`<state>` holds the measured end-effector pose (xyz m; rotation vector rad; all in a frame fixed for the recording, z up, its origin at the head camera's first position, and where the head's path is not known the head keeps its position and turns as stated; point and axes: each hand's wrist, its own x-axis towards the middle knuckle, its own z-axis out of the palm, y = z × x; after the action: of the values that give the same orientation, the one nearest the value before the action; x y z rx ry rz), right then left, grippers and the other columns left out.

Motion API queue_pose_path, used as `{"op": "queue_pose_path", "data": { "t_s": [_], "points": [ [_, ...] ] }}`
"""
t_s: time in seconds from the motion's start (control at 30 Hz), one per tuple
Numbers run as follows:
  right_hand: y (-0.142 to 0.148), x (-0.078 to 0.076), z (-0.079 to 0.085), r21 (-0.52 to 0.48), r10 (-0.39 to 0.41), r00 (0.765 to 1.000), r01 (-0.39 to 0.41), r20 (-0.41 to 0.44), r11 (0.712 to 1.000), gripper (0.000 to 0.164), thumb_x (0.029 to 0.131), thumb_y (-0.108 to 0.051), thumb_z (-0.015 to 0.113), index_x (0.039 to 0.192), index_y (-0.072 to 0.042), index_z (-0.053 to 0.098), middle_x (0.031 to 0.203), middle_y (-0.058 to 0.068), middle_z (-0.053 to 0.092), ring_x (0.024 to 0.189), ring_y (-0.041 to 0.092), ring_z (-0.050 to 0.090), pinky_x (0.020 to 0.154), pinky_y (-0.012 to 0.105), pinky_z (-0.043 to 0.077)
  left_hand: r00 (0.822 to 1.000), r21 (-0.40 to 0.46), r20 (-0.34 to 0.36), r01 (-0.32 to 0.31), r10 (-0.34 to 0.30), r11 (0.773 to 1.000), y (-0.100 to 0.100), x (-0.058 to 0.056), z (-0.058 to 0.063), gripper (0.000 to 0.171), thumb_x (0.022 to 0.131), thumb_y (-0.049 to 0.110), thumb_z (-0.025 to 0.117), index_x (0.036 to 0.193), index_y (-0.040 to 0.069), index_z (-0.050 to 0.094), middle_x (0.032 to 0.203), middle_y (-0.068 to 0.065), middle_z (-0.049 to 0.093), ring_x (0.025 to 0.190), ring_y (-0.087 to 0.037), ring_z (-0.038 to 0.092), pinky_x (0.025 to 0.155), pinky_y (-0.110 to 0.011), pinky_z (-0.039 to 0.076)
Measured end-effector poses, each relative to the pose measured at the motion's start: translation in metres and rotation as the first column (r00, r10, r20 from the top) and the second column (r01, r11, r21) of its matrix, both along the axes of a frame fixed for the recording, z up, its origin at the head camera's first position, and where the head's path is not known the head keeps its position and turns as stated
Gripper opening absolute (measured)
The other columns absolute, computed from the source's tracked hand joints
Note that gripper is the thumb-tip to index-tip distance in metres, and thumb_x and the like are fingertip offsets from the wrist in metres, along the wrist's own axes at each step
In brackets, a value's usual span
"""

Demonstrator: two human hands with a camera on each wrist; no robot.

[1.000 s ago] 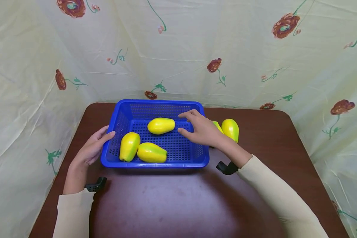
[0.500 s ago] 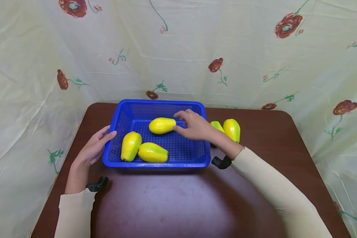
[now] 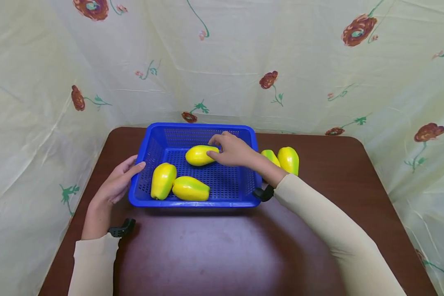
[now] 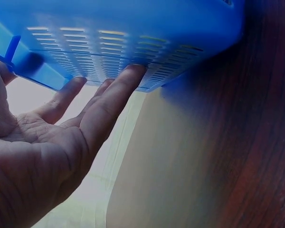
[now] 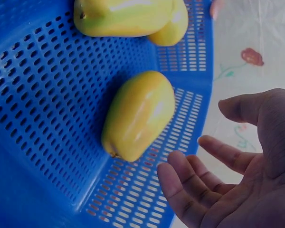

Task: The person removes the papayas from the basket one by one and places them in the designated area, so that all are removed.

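Note:
A blue plastic basket point(image 3: 214, 204) with slotted walls sits on the table, with three yellow-green papayas inside. One papaya point(image 3: 197, 156) lies at the back, another point(image 3: 163, 181) at the front left, and a third point(image 3: 190, 189) beside it. My left hand point(image 3: 114, 183) holds the basket's left side, thumb over the rim and fingertips against the outer wall point(image 4: 109, 47). Over the basket, my right hand point(image 3: 232, 150) reaches in from the right, fingers spread and loosely bent. In the right wrist view its fingers stand apart from the back papaya point(image 5: 140, 115).
Two more papayas point(image 3: 288, 160) lie on the brown table point(image 3: 329, 164) just right of the basket, one partly behind my right arm. A floral curtain point(image 3: 222, 61) hangs behind and along both sides of the table.
My right hand has moved left and slightly back, and now overlaps the right end of the back papaya in the head view. The left hand and basket stay put.

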<state>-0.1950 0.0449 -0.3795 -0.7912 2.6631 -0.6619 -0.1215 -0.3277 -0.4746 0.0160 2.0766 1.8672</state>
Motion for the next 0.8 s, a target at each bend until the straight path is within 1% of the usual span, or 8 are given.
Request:
{"op": "queue_pose_path", "data": {
  "t_s": [0.17, 0.27, 0.37, 0.47, 0.53, 0.6, 0.67, 0.8],
  "points": [
    [-0.017, -0.005, -0.005, 0.047, -0.004, 1.0, 0.003, 0.014, 0.999, 0.048, 0.104, -0.039, 0.064, 0.141, -0.009, 0.065, 0.138, 0.015, 0.064, 0.118, 0.028, 0.064, 0.095, 0.046, 0.059, 1.0, -0.004, 0.001, -0.005, 0.005, 1.0, -0.003, 0.001, 0.0, 0.066, 0.112, 0.037, 0.052, 0.166, 0.009, 0.027, 0.137, 0.007, 0.058, 0.111, -0.006, 0.073, 0.088, -0.032, 0.066],
    [-0.026, -0.007, -0.008, 0.064, -0.007, 1.0, 0.006, 0.006, 0.998, 0.048, 0.104, -0.04, 0.064, 0.142, -0.01, 0.064, 0.136, 0.015, 0.064, 0.115, 0.028, 0.064, 0.093, 0.046, 0.059, 1.0, 0.003, 0.006, -0.003, 0.003, 1.0, -0.004, 0.001, -0.001, 0.066, 0.112, 0.036, 0.051, 0.166, 0.009, 0.026, 0.137, 0.006, 0.058, 0.111, -0.007, 0.073, 0.088, -0.032, 0.066],
    [-0.033, -0.008, -0.012, 0.065, -0.01, 1.0, 0.009, 0.016, 0.998, 0.049, 0.105, -0.04, 0.063, 0.144, -0.012, 0.062, 0.136, 0.016, 0.06, 0.1, 0.028, 0.064, 0.084, 0.041, 0.058, 1.0, 0.002, 0.007, -0.003, 0.003, 1.0, -0.003, 0.0, -0.001, 0.066, 0.112, 0.036, 0.051, 0.166, 0.009, 0.026, 0.139, 0.005, 0.058, 0.111, -0.007, 0.073, 0.089, -0.032, 0.066],
    [-0.039, -0.009, -0.017, 0.059, -0.012, 0.999, 0.009, 0.049, 0.998, 0.051, 0.105, -0.039, 0.063, 0.149, -0.013, 0.059, 0.136, 0.018, 0.055, 0.087, 0.028, 0.061, 0.075, 0.036, 0.054, 1.0, -0.009, 0.007, -0.002, 0.002, 1.0, -0.001, 0.0, -0.001, 0.067, 0.112, 0.037, 0.052, 0.167, 0.009, 0.025, 0.144, 0.001, 0.055, 0.113, -0.006, 0.072, 0.09, -0.031, 0.065],
    [-0.044, -0.01, -0.02, 0.061, -0.012, 0.998, 0.008, 0.064, 0.998, 0.053, 0.105, -0.039, 0.062, 0.151, -0.014, 0.056, 0.136, 0.019, 0.052, 0.081, 0.027, 0.059, 0.071, 0.034, 0.051, 1.0, -0.014, 0.006, -0.001, 0.001, 1.0, -0.001, 0.0, -0.001, 0.067, 0.112, 0.038, 0.051, 0.167, 0.009, 0.025, 0.147, -0.005, 0.053, 0.113, -0.005, 0.072, 0.09, -0.031, 0.065],
    [-0.048, -0.011, -0.022, 0.074, -0.015, 0.998, 0.01, 0.065, 0.997, 0.055, 0.106, -0.041, 0.062, 0.153, -0.015, 0.054, 0.135, 0.019, 0.051, 0.078, 0.027, 0.058, 0.068, 0.034, 0.05, 1.0, -0.021, 0.007, -0.001, 0.001, 1.0, -0.001, -0.001, 0.0, 0.068, 0.112, 0.038, 0.051, 0.167, 0.009, 0.025, 0.151, -0.01, 0.05, 0.113, -0.004, 0.071, 0.09, -0.031, 0.065],
    [-0.051, -0.011, -0.025, 0.089, -0.025, 0.998, 0.019, 0.062, 0.996, 0.057, 0.106, -0.042, 0.061, 0.155, -0.015, 0.053, 0.136, 0.019, 0.051, 0.08, 0.028, 0.06, 0.067, 0.034, 0.05, 1.0, -0.02, 0.006, 0.0, 0.0, 1.0, 0.0, -0.001, 0.0, 0.067, 0.112, 0.038, 0.051, 0.167, 0.009, 0.025, 0.151, -0.011, 0.051, 0.113, -0.005, 0.072, 0.09, -0.031, 0.065],
    [-0.054, -0.012, -0.029, 0.124, -0.038, 0.998, 0.031, 0.056, 0.992, 0.059, 0.107, -0.046, 0.058, 0.157, -0.016, 0.051, 0.141, 0.021, 0.049, 0.09, 0.028, 0.063, 0.07, 0.035, 0.051, 1.0, -0.01, 0.006, 0.0, 0.0, 1.0, 0.0, -0.002, 0.0, 0.067, 0.112, 0.037, 0.052, 0.166, 0.009, 0.026, 0.146, -0.005, 0.054, 0.112, -0.006, 0.073, 0.089, -0.032, 0.065]
  ]
}}
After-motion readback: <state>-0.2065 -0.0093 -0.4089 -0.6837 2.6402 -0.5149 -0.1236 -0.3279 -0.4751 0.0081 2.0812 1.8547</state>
